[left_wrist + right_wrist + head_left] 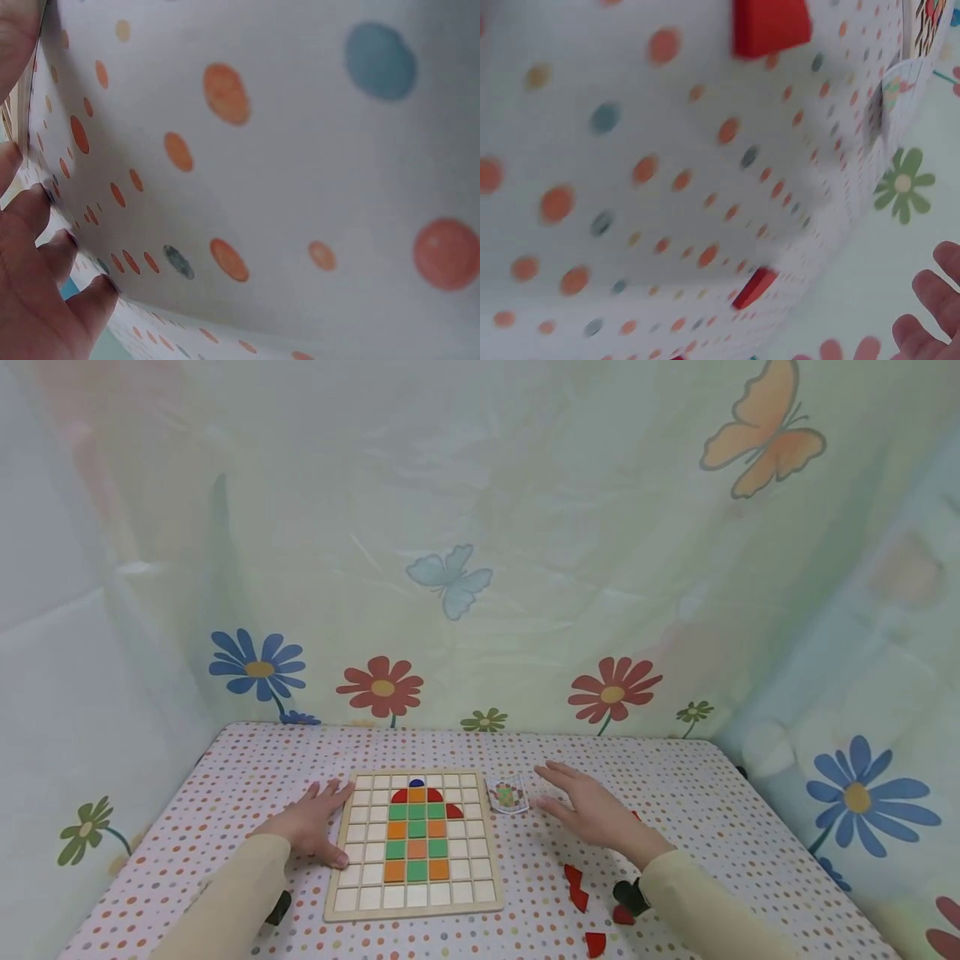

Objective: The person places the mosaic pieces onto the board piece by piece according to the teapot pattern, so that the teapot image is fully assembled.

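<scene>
A square wooden board (412, 912) with a grid of cells lies on the table. Orange and green square tiles (417, 831) form a block on it, with a dark blue piece (416, 783) at the top and red quarter-round pieces (454, 812) beside them. My left hand (303, 822) rests at the board's left edge, fingers spread; its fingertips (101, 289) touch the tablecloth in the left wrist view. Over the table to the right, my right hand (596, 814) holds nothing, its fingers extended toward a small curled picture card (508, 795).
Several red pieces lie loose right of the board, one near the front (595, 943) and others by the right wrist (576, 887). In the right wrist view a red piece (772, 26) appears close up. A dotted cloth (285, 752) covers the table; a printed curtain (525, 643) hangs behind.
</scene>
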{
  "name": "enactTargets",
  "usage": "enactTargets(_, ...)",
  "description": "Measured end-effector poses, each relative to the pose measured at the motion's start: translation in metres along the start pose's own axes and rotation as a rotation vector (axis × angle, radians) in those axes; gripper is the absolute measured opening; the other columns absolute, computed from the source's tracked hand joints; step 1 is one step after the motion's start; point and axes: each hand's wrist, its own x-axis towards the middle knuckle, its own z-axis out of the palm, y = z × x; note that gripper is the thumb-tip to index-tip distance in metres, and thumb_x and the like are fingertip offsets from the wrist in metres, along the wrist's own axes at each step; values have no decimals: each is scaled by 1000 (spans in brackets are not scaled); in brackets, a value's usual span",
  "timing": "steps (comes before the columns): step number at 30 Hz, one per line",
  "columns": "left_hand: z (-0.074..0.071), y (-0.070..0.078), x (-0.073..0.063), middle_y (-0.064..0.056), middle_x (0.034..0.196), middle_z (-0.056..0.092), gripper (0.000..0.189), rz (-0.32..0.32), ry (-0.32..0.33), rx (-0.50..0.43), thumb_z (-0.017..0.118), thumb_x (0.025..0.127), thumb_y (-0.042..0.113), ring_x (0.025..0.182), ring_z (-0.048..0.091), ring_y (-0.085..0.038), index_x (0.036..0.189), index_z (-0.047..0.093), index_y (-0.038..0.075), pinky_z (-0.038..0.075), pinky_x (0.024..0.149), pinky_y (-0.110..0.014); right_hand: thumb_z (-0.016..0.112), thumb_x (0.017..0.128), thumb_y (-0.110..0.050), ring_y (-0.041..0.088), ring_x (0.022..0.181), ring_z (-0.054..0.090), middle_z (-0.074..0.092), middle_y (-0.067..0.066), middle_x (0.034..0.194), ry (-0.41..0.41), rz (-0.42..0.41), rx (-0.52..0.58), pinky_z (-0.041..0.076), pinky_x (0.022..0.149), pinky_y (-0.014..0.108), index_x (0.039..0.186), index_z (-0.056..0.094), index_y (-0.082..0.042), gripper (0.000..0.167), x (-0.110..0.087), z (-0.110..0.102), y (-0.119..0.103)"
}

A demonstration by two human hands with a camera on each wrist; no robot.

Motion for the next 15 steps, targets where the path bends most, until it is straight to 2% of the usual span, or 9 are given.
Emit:
enactTargets(7, -2, -1, 1, -26, 169, 15, 121, 12, -3, 12, 96, 65, 31, 155, 6, -53, 162, 27, 8, 15, 119, -75, 63, 102, -25, 46, 140, 48, 52, 24, 151, -21, 110, -4, 43, 111, 63, 148, 52, -4, 52, -14, -6, 27)
enactTargets(15, -1, -1, 0, -27, 168, 15, 122, 26, -1, 18, 96, 64, 33, 155, 6, -54, 162, 27, 8, 16, 118, -76, 64, 101, -15, 49, 140, 46, 53, 27, 149, -35, 221, 4, 41, 111, 65, 147, 50, 0, 51, -25, -7, 68)
